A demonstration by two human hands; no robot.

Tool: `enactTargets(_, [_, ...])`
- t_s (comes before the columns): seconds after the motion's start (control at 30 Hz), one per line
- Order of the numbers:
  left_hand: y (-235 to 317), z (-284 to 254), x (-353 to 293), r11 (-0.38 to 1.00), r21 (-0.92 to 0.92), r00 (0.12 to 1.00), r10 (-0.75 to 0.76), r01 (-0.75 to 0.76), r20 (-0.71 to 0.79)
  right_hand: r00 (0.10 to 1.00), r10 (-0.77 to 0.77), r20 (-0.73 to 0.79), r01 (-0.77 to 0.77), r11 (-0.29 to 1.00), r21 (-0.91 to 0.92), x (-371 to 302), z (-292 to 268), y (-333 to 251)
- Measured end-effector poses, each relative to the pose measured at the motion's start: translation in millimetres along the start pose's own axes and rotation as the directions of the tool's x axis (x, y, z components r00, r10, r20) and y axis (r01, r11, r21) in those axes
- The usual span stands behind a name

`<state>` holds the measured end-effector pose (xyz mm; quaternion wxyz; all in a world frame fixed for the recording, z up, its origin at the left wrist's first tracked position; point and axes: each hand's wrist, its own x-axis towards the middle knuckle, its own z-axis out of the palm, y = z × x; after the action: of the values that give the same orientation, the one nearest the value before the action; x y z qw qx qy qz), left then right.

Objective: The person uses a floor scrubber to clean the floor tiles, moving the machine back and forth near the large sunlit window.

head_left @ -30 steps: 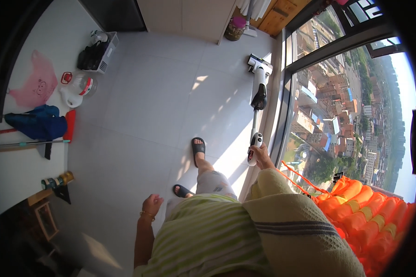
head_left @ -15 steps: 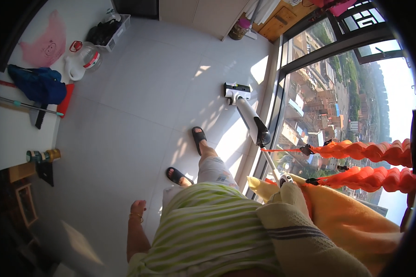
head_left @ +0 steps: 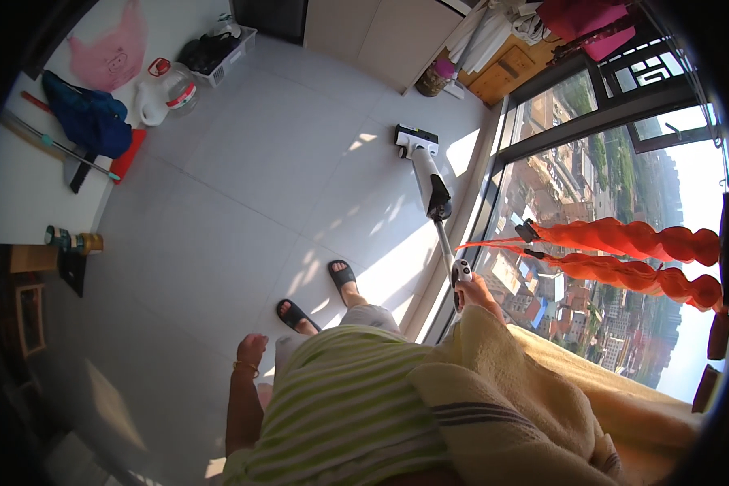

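My right hand [head_left: 477, 296] is wrapped round the grip of a white and black upright floor cleaner [head_left: 427, 183]. The cleaner's stick leans down and away from me, and its wide head [head_left: 416, 140] rests on the grey tiles beside the window. A cream towel with dark stripes [head_left: 494, 381] hides most of my right forearm. On the left, my left hand [head_left: 252, 349] hangs beside my body with its fingers curled, and I see nothing in it. My feet in black slippers [head_left: 298, 314] stand behind the cleaner.
Along the right runs a large window [head_left: 559, 219] with orange-red twisted hangings [head_left: 624, 243] before it. At left are a blue bag [head_left: 89, 113], a red dustpan [head_left: 128, 155], a clear jug [head_left: 175, 87] and a white basket [head_left: 233, 57]. A pale cabinet [head_left: 364, 40] stands ahead.
The cleaner's handle has shifted left and away from me, its head slightly farther ahead. My right hand has come out from under the towel. The view has turned a little.
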<state>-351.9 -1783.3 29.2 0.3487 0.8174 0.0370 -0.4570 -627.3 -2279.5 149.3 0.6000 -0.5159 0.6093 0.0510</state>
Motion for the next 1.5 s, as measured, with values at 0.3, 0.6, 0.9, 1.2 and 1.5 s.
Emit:
enactTargets(0.3, [-41, 24, -22, 0.996, 0.039, 0.996, 0.085, -0.083, -0.041, 0.993, -0.108, -0.048, 0.116, 0.971, 0.211, 89, 118, -88])
enactTargets(0.6, [-119, 12, -15, 0.942, 0.334, 0.977, -0.053, -0.019, 0.206, 0.996, 0.035, 0.079, -0.034, 0.999, -0.014, -37, 105, -1])
enactTargets(0.9, [-23, 20, 17, 0.983, -0.181, 0.997, 0.029, -0.042, -0.075, 1.000, 0.003, -0.026, -0.013, 0.910, -0.415, -89, -2, 66])
enactTargets(1.2, [-10, 52, -13, 0.996, -0.052, 0.995, 0.071, -0.075, -0.076, 0.976, 0.026, 0.215, 0.029, 0.968, -0.250, 26, 50, 1])
enactTargets(1.5, [-103, 85, -47, 0.961, 0.243, 0.966, 0.178, -0.130, -0.187, 0.952, -0.145, 0.271, 0.175, 0.981, -0.089, 82, 171, -113])
